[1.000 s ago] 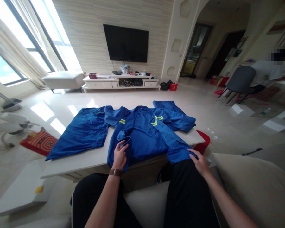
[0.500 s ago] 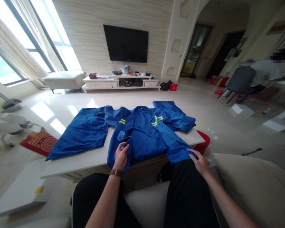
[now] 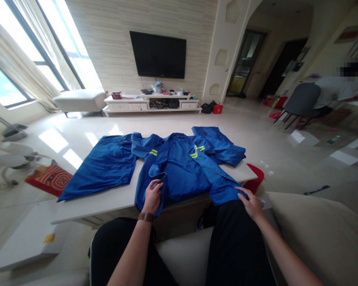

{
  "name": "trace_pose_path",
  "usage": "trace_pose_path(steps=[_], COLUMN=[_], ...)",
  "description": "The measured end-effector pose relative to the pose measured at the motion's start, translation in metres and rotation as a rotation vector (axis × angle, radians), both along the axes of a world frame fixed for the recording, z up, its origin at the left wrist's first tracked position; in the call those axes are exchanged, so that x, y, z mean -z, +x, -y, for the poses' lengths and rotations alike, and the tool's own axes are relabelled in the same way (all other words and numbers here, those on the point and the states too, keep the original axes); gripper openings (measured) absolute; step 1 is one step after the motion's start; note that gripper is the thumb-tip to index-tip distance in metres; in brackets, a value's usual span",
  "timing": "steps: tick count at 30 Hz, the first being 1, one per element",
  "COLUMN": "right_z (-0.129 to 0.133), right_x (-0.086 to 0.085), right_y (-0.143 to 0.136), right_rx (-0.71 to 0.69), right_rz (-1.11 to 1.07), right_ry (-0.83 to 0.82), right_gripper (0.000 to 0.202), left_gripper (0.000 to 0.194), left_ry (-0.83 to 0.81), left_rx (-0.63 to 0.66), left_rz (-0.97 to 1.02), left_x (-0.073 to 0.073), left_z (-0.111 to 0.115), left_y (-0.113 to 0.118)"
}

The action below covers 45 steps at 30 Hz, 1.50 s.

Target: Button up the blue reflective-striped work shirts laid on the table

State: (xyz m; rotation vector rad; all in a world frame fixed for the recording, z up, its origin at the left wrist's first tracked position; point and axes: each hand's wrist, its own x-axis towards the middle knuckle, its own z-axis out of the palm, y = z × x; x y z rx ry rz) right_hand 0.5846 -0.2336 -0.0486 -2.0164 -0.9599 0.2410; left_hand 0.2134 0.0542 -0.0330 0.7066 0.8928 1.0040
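A blue work jacket [image 3: 185, 178] with yellow-green stripes lies spread over the white coffee table [image 3: 86, 209], its near part hanging past the front edge. My left hand [image 3: 152, 197] pinches a raised, curled edge of the jacket's left side, fingers closed on the fabric. On the other side, my right hand [image 3: 250, 200] grips the end of the long blue piece that slopes down toward my knee, thumb and fingers together at its edge. Left of the jacket lies a flat blue garment [image 3: 104, 167]. More blue cloth [image 3: 213, 133] is behind the jacket's right shoulder.
A red-and-tan bag [image 3: 49, 179] stands by the table's left end, and a red stool [image 3: 254, 178] at its right. A beige cushion [image 3: 319, 234] is on my right. Farther off are a TV cabinet [image 3: 125, 106] and a person [image 3: 331, 93] seated on a grey chair [image 3: 302, 99].
The curled jacket edge at my left hand has shifted very slightly to the right. My right hand and the garments on the table look unchanged.
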Motion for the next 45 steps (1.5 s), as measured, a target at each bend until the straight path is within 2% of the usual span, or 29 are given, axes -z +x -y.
trace_pose_path(steps=[12,23,30,40,45], right_z=[-0.0001,0.0002,-0.0005,-0.0004,-0.0008], right_x=[-0.0006,0.0012,0.0019,0.001,-0.0008], right_y=[-0.0001,0.0014,0.0016,0.0013,-0.0002], right_rx=[-0.003,-0.005,0.002,0.003,0.005], right_rz=[0.008,0.006,0.013,0.002,0.0], right_ry=[0.004,0.001,0.0,-0.003,0.0], right_gripper=[0.05,0.051,0.051,0.052,0.052], left_gripper=[0.056,0.056,0.056,0.057,0.053], left_ry=[0.004,0.012,0.036,0.061,0.085], left_rx=[0.011,0.036,0.094,0.121,0.155], left_rz=[-0.012,-0.101,-0.159,-0.182,-0.212], left_x=[0.0035,0.0001,0.0045,-0.0014,0.0035], left_z=[0.0007,0.0036,0.0031,0.0091,0.0092], left_y=[0.0013,0.0006,-0.0003,0.0029,0.0039])
